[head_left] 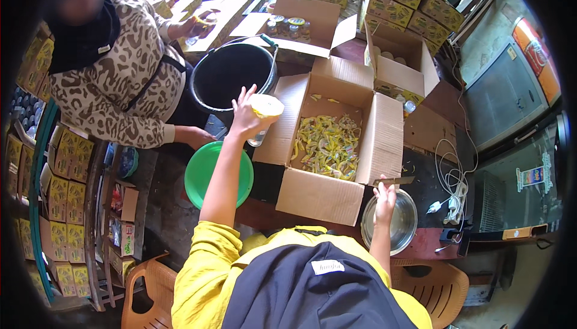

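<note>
My left hand (243,118) reaches forward over the green basin and holds a clear jar with a white-and-yellow top (266,106), its fingers partly raised beside the jar. The jar is next to the left flap of an open cardboard box (320,195). Inside that box lies a heap of small yellow-green packets or wrappers (327,145). My right hand (383,206) is closed on a flat knife-like blade (396,180), near the box's front right corner. A steel bowl (411,224) stands beneath it. The green basin (193,175) is below my left forearm.
A person in a patterned top (129,64) stands at the left, holding a jar (204,23). A black bucket (201,91) stands beyond the basin. Cartons of jars (309,9) sit behind. White cables (454,178) lie at the right, and orange chairs (150,290) flank me.
</note>
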Motion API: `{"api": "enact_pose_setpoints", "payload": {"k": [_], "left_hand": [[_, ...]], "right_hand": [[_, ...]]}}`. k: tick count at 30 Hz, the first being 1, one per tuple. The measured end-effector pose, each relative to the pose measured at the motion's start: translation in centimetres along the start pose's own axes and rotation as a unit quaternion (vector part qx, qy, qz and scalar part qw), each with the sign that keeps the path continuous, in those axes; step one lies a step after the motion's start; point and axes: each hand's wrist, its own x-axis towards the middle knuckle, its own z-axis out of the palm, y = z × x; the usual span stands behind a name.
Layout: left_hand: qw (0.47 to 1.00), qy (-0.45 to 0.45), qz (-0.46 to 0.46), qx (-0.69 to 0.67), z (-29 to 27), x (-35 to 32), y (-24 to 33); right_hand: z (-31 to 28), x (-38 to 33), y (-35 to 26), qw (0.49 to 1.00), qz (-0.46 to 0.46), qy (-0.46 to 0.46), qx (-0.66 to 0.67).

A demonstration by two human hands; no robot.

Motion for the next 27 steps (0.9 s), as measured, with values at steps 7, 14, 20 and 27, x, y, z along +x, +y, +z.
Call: {"api": "enact_pose_setpoints", "payload": {"k": [7, 14, 20, 27], "left_hand": [[0.997, -0.014, -0.06, 0.051, 2.7, 1.2, 0.3], [0.998, 0.01, -0.057, -0.04, 1.7, 0.6, 1.4], [0.998, 0.017, -0.057, -0.006, 1.7, -0.8, 2.2], [0.997, 0.032, -0.059, -0.05, 3.2, -0.8, 2.5]], "right_hand": [[-1.0, -0.9, 1.1, 0.999, -0.039, 0.021, 0.012], [0.1, -0.7, -0.3, 0.998, -0.058, 0.013, -0.012], [1.2, 0.0, -1.4, 0.997, -0.074, -0.001, -0.02], [3.3, 0.0, -2.9, 0.992, -0.084, -0.039, -0.087]]}}
